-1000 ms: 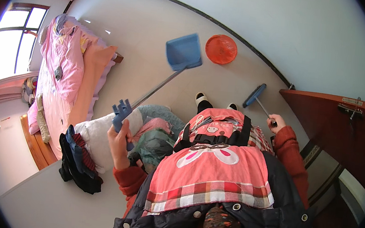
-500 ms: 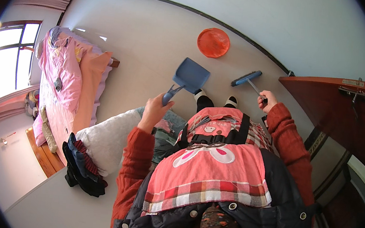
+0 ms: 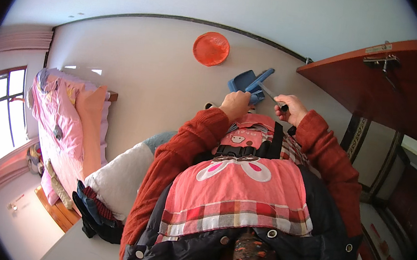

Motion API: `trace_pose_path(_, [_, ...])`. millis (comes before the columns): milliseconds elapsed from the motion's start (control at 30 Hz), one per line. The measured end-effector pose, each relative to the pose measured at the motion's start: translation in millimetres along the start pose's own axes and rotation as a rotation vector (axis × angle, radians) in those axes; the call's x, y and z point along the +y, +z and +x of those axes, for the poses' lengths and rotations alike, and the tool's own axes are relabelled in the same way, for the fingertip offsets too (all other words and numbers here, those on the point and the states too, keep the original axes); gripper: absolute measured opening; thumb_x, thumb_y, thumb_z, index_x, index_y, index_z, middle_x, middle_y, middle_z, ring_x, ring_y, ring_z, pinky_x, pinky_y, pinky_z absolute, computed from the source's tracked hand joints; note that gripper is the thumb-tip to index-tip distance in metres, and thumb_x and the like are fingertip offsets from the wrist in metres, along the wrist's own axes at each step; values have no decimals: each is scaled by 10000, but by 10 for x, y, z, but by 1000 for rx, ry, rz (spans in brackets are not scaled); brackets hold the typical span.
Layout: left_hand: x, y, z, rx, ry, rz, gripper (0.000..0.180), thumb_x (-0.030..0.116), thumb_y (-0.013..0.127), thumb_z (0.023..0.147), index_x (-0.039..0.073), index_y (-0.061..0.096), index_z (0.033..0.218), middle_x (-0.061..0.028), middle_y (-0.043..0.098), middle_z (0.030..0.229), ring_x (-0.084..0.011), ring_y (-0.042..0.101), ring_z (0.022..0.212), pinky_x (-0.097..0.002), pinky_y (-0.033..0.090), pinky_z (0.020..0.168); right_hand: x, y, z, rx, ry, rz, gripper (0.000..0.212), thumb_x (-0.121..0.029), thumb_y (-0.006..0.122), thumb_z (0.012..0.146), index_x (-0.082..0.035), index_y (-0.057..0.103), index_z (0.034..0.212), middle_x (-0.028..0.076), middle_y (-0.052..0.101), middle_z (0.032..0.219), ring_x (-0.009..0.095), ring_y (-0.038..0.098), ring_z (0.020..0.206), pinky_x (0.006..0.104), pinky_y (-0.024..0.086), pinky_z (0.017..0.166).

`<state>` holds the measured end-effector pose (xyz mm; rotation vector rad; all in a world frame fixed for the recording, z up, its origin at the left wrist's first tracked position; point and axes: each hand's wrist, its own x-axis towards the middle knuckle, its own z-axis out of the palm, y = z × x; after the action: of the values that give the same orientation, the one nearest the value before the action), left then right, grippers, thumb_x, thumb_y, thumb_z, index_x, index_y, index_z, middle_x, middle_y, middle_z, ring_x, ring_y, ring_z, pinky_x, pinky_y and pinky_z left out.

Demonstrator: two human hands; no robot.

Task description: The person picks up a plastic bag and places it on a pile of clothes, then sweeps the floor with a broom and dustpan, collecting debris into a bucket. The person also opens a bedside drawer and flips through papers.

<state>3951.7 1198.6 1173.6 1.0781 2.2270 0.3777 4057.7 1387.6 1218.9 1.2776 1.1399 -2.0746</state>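
Observation:
My left hand (image 3: 235, 105) is closed around the handle of a blue dustpan (image 3: 243, 80), held low in front of me above the pale floor. In my right hand (image 3: 290, 109) is the grey handle of a small broom with a blue head (image 3: 261, 80). The broom's head overlaps the dustpan's right side; whether the two touch I cannot tell. Beyond them on the floor stands a round bin with an orange-red liner (image 3: 211, 49).
A brown door (image 3: 371, 81) juts in on the right. To the left is a bed with pink and orange covers (image 3: 67, 120). A white cushion (image 3: 120, 171) and dark folded clothes (image 3: 96, 209) lie nearer, beside my left arm. A dark baseboard (image 3: 179, 19) runs along the far wall.
My left hand has brought the dustpan to the right and my right hand has brought the broom inward, so they now overlap. The view has turned slightly to the right.

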Motion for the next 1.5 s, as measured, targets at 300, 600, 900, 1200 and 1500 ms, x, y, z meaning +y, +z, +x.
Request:
trace_pose_path(300, [360, 44, 200, -123, 172, 143, 308, 303, 615, 788, 8, 569, 865, -191, 629, 795, -358, 626, 754, -442, 496, 651, 183, -102, -160, -124, 8, 241, 148, -197, 619, 810, -104, 505, 799, 40, 537, 660, 84, 428, 454, 208, 325, 385])
trace_pose_path(600, [465, -34, 284, -83, 236, 160, 293, 270, 634, 770, 12, 553, 882, -178, 626, 757, -359, 624, 723, -435, 498, 629, 141, -151, -177, -216, -57, 320, 148, -163, 621, 816, -105, 484, 815, 49, 527, 692, 50, 378, 454, 175, 285, 376])
trace_pose_path(900, [80, -382, 414, 474, 195, 23, 610, 320, 674, 752, 13, 442, 1225, -159, 558, 1050, -324, 540, 992, -415, 443, 827, -637, -402, 529, -189, -65, 570, 200, -118, 613, 786, -108, 420, 734, 20, 465, 633, 40, 373, 449, 164, 316, 387])
trace_pose_path(1200, [-1430, 256, -1104, 494, -379, -328, 305, 218, 619, 802, -2, 618, 1013, -166, 647, 923, -298, 626, 865, -377, 489, 780, -1233, -499, 1103, -312, -20, 788, 278, -86, 534, 832, -70, 351, 623, 17, 329, 531, 100, 304, 403, 211, 282, 368])
trace_pose_path(1500, [-2188, 959, -2131, 442, -832, -695, 362, 271, 593, 817, -3, 613, 1053, -173, 653, 980, -274, 639, 912, -346, 496, 804, -1929, -928, 2517, 106, -229, 899, 207, -31, 504, 788, -87, 408, 613, 12, 373, 555, 121, 384, 471, 240, 389, 420])
